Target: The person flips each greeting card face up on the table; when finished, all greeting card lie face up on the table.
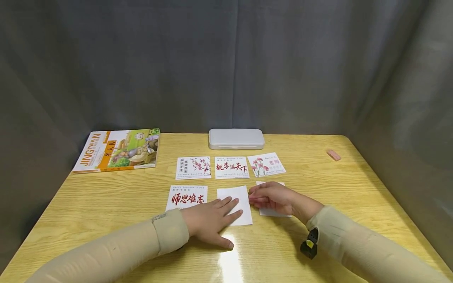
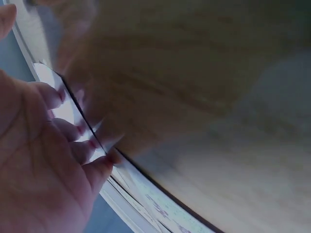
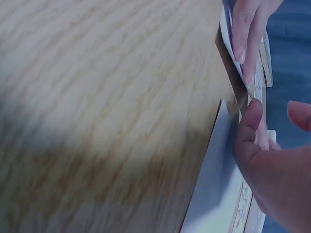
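My left hand [image 1: 214,220] lies with fingers spread and straight on a blank white card [image 1: 242,204] in the front row. At that card's right edge, my right hand [image 1: 272,196] pinches with thumb and curled fingers; the right wrist view shows the thumb [image 3: 251,116] at the raised edge. Under the right hand lies another blank white card [image 1: 276,211], partly covered by it. Left of my left hand is a card with red lettering [image 1: 187,195], its lower part hidden by the sleeve.
Behind stand a plum-blossom card [image 1: 193,168], a red-lettered card [image 1: 231,168] and a carnation card [image 1: 266,164], all flat in a row. Farther back is a white case [image 1: 236,139]. Books [image 1: 118,150] lie at back left, a small pink block [image 1: 333,155] at right.
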A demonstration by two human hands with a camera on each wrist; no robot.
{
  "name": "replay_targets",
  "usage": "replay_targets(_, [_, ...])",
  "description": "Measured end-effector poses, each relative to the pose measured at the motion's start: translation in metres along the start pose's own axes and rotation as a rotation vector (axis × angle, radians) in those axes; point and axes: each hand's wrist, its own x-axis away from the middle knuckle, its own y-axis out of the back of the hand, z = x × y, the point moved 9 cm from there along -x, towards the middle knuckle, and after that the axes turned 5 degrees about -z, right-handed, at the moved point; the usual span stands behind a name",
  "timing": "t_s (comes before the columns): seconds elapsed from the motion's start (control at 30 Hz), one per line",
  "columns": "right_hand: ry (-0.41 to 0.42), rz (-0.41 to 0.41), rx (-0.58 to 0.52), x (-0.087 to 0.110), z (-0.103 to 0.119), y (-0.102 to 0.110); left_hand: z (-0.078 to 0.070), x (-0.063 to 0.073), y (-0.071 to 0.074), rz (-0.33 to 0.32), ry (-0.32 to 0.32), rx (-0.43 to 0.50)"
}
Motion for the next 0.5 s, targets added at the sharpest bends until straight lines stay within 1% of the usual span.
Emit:
replay_targets(0.13, [0.032, -0.015, 0.058, -0.002, -0.001, -0.001, -0.001, 0.001, 0.000, -0.017, -0.032, 0.045])
replay_targets(0.23, [0.061, -0.032, 0.084, -0.003, -0.001, -0.003, -0.001, 0.000, 0.001, -0.044, -0.066, 0.062])
replay_targets(0.33, [0.083, -0.057, 0.090, -0.003, 0.003, -0.002, 0.001, 0.000, 0.004, -0.082, -0.092, 0.081])
replay_targets(0.37, [0.090, -0.070, 0.089, -0.003, 0.005, -0.001, 0.003, 0.000, 0.007, -0.104, -0.097, 0.083])
replay_targets(0.4, [0.101, -0.078, 0.089, -0.003, 0.008, 0.000, 0.005, -0.001, 0.011, -0.137, -0.100, 0.089])
replay_targets(0.43, [0.115, -0.086, 0.084, -0.003, 0.011, 0.001, 0.008, -0.001, 0.017, -0.188, -0.099, 0.103])
replay_targets(0.47, [0.131, -0.092, 0.080, -0.003, 0.015, 0.003, 0.012, 0.000, 0.024, -0.257, -0.092, 0.121])
replay_targets(0.5, [0.148, -0.098, 0.070, -0.002, 0.020, 0.004, 0.017, 0.001, 0.033, -0.336, -0.071, 0.149])
